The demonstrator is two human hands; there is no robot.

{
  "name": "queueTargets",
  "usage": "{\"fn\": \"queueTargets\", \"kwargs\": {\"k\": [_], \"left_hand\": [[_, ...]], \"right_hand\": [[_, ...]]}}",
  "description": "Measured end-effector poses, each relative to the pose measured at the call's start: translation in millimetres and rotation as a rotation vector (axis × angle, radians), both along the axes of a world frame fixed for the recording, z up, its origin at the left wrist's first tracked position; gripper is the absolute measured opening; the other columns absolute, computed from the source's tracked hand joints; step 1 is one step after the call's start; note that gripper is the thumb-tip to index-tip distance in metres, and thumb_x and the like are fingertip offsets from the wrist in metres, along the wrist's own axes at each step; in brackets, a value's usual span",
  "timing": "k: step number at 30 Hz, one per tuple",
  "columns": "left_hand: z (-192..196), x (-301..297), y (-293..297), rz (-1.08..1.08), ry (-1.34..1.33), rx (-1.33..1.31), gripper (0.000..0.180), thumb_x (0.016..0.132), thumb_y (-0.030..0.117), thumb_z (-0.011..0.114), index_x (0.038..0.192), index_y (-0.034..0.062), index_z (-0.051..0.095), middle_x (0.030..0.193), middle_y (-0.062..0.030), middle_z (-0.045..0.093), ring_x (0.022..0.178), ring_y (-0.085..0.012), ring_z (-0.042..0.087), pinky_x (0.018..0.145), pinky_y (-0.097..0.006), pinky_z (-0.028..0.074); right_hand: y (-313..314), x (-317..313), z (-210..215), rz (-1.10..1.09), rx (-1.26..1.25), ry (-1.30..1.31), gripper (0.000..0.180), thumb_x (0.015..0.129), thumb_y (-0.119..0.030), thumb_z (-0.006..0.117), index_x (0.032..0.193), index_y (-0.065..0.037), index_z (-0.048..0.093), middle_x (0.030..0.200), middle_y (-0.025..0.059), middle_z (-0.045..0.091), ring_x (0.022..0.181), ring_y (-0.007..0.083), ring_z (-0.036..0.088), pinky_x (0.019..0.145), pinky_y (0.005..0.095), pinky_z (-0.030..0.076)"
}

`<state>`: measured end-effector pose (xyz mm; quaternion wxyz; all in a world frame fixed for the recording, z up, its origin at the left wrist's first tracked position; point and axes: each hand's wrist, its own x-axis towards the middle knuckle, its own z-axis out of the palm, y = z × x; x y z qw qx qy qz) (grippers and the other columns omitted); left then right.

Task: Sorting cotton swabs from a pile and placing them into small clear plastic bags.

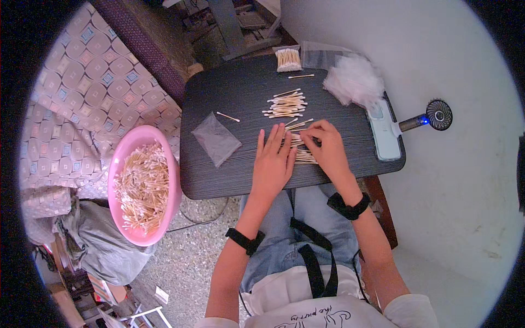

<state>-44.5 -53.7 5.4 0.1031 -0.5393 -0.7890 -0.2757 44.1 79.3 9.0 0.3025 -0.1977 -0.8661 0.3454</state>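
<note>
Head view: pink basin [172, 180] holds cotton swabs [143, 188]; left hand [272, 164] flat, right hand [326, 146] pinching table swabs [304, 154].

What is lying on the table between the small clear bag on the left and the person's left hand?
In the head view, nothing: bare dark tabletop separates the empty clear bag from the left hand. The one loose cotton swab lies farther up, above the bag.

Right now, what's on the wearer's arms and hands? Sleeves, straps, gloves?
Both hands are bare, no gloves: left hand, right hand. Each wrist carries a black band, left band and right band. Forearms are uncovered; white sleeve cuffs show only near the lower edge. No rings or markings can be made out on the fingers.
</note>
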Motion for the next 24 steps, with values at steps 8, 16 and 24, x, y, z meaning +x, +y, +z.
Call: {"fn": "queueTargets", "kwargs": {"k": [8, 16, 24], "left_hand": [[-0.4, -1.9, -1.4, -0.017, -0.02, 0.038, 0.033, 0.09, 0.017, 0.052, 0.114, -0.0044, 0.058, 0.125, -0.0174, 0.054, 0.123, -0.0289, 0.047, 0.108, -0.047, 0.027], [-1.1, -0.3, 2.8, -0.001, 0.011, 0.027, 0.035, 0.091, 0.018, 0.05, 0.117, -0.0046, 0.055, 0.131, -0.0166, 0.05, 0.124, -0.0284, 0.045, 0.108, -0.046, 0.027], [9.7, -3.4, -12.7, 0.207, -0.088, 0.153, 0.029, 0.084, 0.009, 0.055, 0.111, 0.0061, 0.061, 0.114, -0.01, 0.058, 0.105, -0.0268, 0.053, 0.095, -0.042, 0.035]], "right_hand": [[12.4, 6.9, 9.4, 0.117, -0.229, -0.044, 0.011, 0.076, -0.008, 0.066, 0.087, -0.005, 0.068, 0.085, 0.0091, 0.059, 0.077, 0.0225, 0.057, 0.066, 0.0319, 0.046], [7.0, -0.1, 3.8, -0.003, -0.173, 0.096, 0.012, 0.08, -0.003, 0.062, 0.091, -0.004, 0.067, 0.088, 0.0073, 0.058, 0.069, 0.0173, 0.053, 0.063, 0.0276, 0.043], [-0.5, 11.1, 6.3, -0.01, 0.04, 0.135, 0.012, 0.082, -0.005, 0.058, 0.093, -0.005, 0.065, 0.09, 0.0098, 0.055, 0.091, 0.0283, 0.052, 0.081, 0.0348, 0.043]]}}
